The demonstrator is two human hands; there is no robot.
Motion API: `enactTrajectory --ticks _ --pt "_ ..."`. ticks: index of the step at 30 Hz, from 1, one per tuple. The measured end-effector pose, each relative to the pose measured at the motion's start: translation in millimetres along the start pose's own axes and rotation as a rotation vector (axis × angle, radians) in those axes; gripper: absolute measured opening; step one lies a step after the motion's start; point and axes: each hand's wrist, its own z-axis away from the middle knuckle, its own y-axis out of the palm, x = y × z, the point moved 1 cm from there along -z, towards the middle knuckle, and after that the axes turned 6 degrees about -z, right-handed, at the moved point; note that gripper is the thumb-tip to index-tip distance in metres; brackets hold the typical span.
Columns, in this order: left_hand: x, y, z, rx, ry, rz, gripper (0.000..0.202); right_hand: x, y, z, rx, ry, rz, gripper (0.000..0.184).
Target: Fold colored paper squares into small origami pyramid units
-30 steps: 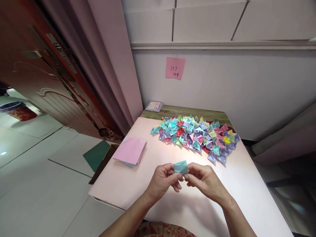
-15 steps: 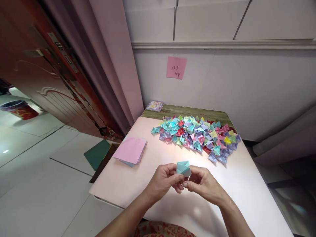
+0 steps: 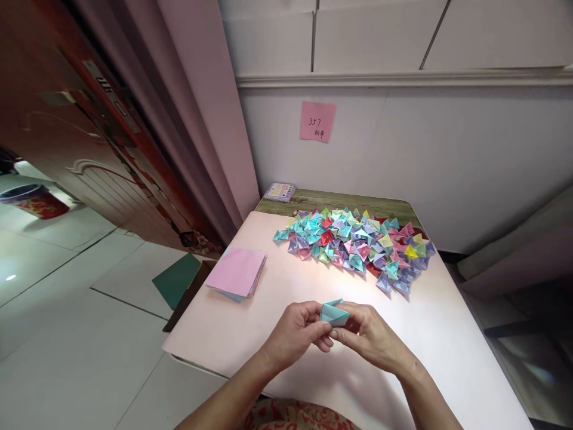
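Note:
A light blue folded paper piece (image 3: 335, 315) is held between both hands just above the near part of the table. My left hand (image 3: 301, 329) pinches its left end, the thumb lying along the lower edge. From the other side, my right hand (image 3: 363, 331) grips it with the thumb in front and the fingers behind, partly hidden by the paper. The piece looks like a small boat-like shape with a pointed upper rim. Beyond the hands lies a wide heap of folded paper pieces (image 3: 353, 239) in blue, purple, pink, red, green and yellow.
A stack of square paper sheets (image 3: 237, 272), pink on top, lies on the table (image 3: 215, 331) at the left. A small pile of printed cards (image 3: 280, 192) sits at the back left corner. A pink note (image 3: 317, 121) sticks to the wall. Below the left edge is a box (image 3: 185, 292).
The blue paper piece has gone from a flat-looking square to a more opened, pointed shape. Both hands remain in nearly the same spot, still holding it.

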Motion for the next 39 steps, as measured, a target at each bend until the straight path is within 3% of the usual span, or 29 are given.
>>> enactTrajectory --ticks 3,7,12,20,32,39 --pt "3 0.8 -1 -0.067 0.008 0.049 0.032 -6 -7 2 -0.169 0.019 -0.058 0.024" --pt "0 2.2 -3 -0.095 -0.015 0.103 0.035 -17 -6 2 -0.436 0.093 -0.165 0.059" --pt "0 4.0 -4 -0.073 0.002 0.072 0.034 -23 7 -5 -0.45 0.108 -0.241 0.036" --pt "3 3.2 -4 -0.084 -0.059 0.083 0.04 -15 6 -10 -0.539 0.107 -0.314 0.039" --pt "3 7.1 -4 -0.109 0.076 0.048 0.037 -8 5 -7 -0.505 0.131 -0.337 0.04" --pt "5 12.8 -6 -0.239 0.12 0.097 0.034 -10 10 -9 -0.492 0.123 -0.378 0.037"
